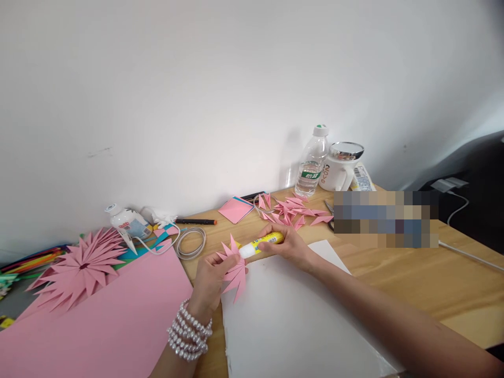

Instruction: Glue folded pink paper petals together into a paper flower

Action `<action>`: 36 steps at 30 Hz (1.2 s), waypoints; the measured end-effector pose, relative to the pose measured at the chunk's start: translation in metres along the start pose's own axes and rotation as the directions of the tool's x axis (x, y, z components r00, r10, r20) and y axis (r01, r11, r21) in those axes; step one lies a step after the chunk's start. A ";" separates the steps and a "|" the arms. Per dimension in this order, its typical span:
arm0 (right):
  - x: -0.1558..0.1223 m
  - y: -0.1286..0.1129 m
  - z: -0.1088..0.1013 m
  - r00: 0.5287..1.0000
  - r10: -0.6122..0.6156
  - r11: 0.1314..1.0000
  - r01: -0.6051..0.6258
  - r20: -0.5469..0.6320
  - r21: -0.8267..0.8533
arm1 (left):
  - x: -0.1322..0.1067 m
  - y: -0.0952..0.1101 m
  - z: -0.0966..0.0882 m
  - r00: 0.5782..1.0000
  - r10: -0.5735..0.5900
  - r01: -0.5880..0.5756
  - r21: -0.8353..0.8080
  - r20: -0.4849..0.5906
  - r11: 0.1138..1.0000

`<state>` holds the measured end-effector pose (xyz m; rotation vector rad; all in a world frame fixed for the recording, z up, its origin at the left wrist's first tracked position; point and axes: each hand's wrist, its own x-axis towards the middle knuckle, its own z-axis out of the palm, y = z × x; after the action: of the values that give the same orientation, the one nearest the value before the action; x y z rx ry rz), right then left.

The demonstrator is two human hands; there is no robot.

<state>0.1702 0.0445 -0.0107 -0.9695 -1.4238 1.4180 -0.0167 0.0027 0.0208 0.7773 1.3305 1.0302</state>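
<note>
Pink folded-paper points, joined into a partial fan (pixel 236 274), sit at the centre of this clock face, over the far left corner of a white sheet (pixel 283 320) on a wooden bench (pixel 394 278). The left hand (pixel 208 275) has its fingers pinched on the fan; the right hand (pixel 289 245) has its fingers wrapped around a yellow and white glue stick (pixel 271 241), its white end at the fan. Whether the cap is on, I cannot tell.

Progress, as a judgement: 1 large paper flower (pixel 84 265) at 9 o'clock looks complete; the fan, short of a full ring, looks partway. A heap of loose points (pixel 291 211) at 2 o'clock seems unused, joined to neither.

Labels: the glue stick's dark lettering is too small to read. At 1 o'clock, a water bottle (pixel 311 170) wears a green label with blurred white characters. Beyond the heap, a mug (pixel 334 177) bears sideways letters, possibly "OVO". At 10 o'clock, a tilted white bottle (pixel 129 223) shows illegible red writing.
</note>
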 end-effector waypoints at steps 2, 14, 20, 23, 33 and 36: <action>0.000 0.001 0.000 1.000 -0.010 1.000 0.010 0.008 0.005 | 0.000 0.001 0.000 1.000 0.002 -0.002 0.026 0.019 1.000; -0.002 -0.002 -0.001 0.994 -0.101 0.993 0.103 -0.031 0.060 | 0.002 0.001 0.000 0.999 0.007 -0.007 0.018 -0.050 1.000; -0.003 0.001 0.003 0.964 -0.265 0.952 0.266 0.025 -0.151 | 0.003 -0.001 -0.001 0.999 0.040 -0.040 0.020 -0.021 0.999; -0.003 0.003 0.002 0.955 -0.295 0.938 0.296 0.033 -0.178 | 0.003 -0.002 -0.001 0.999 0.038 -0.037 0.033 -0.022 0.999; -0.003 -0.002 0.000 0.946 -0.296 0.949 0.276 -0.130 -0.154 | 0.001 -0.002 -0.001 1.000 0.028 -0.028 0.045 -0.003 0.999; -0.003 -0.001 0.002 0.931 -0.356 0.923 0.338 -0.077 -0.181 | 0.002 -0.001 -0.002 0.999 0.043 -0.043 0.040 -0.007 0.998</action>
<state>0.1694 0.0408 -0.0101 -0.8301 -1.5603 0.9845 -0.0184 0.0042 0.0183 0.8357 1.3491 1.0447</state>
